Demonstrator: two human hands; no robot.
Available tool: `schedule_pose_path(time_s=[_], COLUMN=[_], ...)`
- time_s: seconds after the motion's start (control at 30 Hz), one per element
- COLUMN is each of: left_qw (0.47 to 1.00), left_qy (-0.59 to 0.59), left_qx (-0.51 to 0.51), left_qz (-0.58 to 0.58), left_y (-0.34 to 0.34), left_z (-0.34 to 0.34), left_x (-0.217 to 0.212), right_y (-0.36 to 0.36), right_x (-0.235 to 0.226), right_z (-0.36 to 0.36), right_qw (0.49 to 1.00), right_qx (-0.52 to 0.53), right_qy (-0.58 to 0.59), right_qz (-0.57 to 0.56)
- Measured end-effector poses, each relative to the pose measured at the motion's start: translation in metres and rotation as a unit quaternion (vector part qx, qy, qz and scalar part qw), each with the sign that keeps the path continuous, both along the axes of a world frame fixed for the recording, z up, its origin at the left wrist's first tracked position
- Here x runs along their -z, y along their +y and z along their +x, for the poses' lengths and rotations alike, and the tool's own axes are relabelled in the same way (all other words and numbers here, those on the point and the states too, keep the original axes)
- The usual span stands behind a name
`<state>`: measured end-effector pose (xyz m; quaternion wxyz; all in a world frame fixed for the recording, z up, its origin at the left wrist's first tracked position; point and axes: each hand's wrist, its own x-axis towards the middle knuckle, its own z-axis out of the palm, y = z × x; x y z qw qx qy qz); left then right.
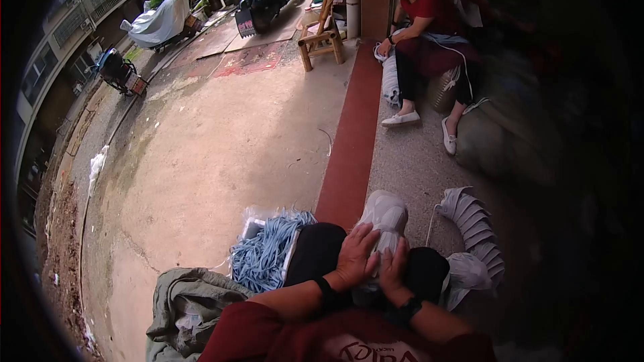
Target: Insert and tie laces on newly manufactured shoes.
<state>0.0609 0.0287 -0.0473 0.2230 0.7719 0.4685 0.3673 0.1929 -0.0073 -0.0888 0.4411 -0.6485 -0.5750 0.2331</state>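
Observation:
A pale grey, rounded bundle of fabric [385, 213] rises between my knees. My left hand [355, 258] lies against its left side, fingers stretched out and slightly apart. Against the near right side rests my right hand [394, 269], its fingers extended and pointing up along the fabric. The undersides of both hands are hidden. To the right of my right knee, a curved row of nested pale grey fabric pieces [477, 231] stands, with a white cord at its left end. Beside my left knee is a heap of light blue cords [268, 251].
A crumpled grey-green cloth [184, 308] lies at the lower left. Ahead right, a seated person in red [436, 17] handles white cord beside a similar fabric stack [390, 80]. A bamboo chair [322, 37] and a black scooter [272, 0] stand farther off. A red strip [349, 154] crosses the floor.

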Motion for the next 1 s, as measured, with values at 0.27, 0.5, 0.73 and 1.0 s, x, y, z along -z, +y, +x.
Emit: schedule_pose_path(time_s=[0.27, 0.5, 0.73, 1.0], left_qw=[0.998, 0.996, 0.998, 0.998], left_qy=[0.053, 0.066, 0.013, -0.034], left_qx=[-0.033, -0.041, -0.015, -0.053], left_qz=[0.014, 0.049, 0.055, 0.03], left_y=[-0.013, -0.026, -0.017, -0.024], left_z=[0.008, 0.007, 0.004, 0.005], left_x=[0.002, 0.014, 0.03, 0.023], right_y=[-0.002, -0.007, -0.002, 0.003], right_x=[0.007, 0.026, 0.018, 0.005], right_z=[0.006, 0.008, 0.009, 0.011], right_qw=[1.0, 0.999, 1.0, 0.996], right_qx=[-0.021, -0.031, -0.013, -0.036], right_qy=[-0.005, 0.031, -0.023, -0.049], right_qz=[-0.004, -0.009, -0.014, -0.06])
